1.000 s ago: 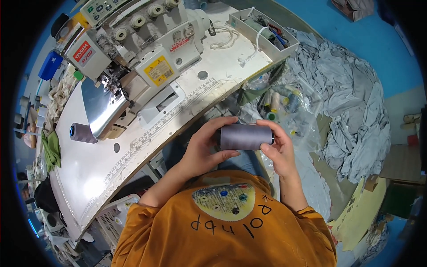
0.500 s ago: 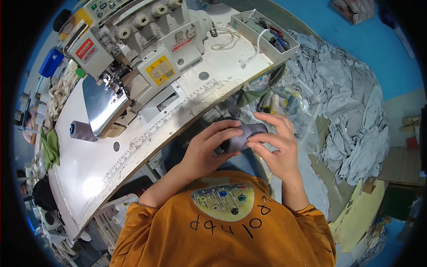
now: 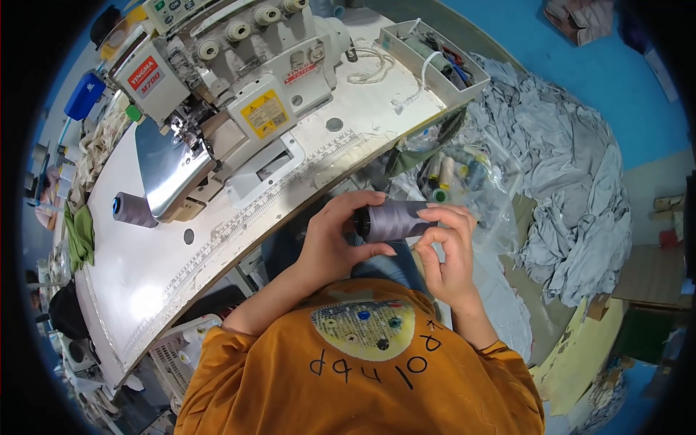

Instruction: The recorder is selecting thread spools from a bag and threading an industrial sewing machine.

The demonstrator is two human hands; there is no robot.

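A grey spool of thread [image 3: 392, 220] lies sideways between both hands, just below the edge of the white sewing table [image 3: 145, 279]. My left hand [image 3: 335, 241] wraps its left end, thumb under it. My right hand [image 3: 448, 250] holds the right end with fingertips on top. A second grey spool [image 3: 132, 210] with a blue core lies on the table to the left. The white overlock sewing machine [image 3: 232, 94] stands at the table's back.
A clear plastic bag of several thread cones [image 3: 464, 177] sits just beyond my hands. A large heap of grey fabric [image 3: 565, 174] lies on the right. A white tray of small tools [image 3: 435, 58] sits at the table's right end. A green cloth [image 3: 80, 235] hangs at left.
The spool was covered and turned between both hands half a second ago; now it shows again, held lower and tilted, with my right fingers over its top.
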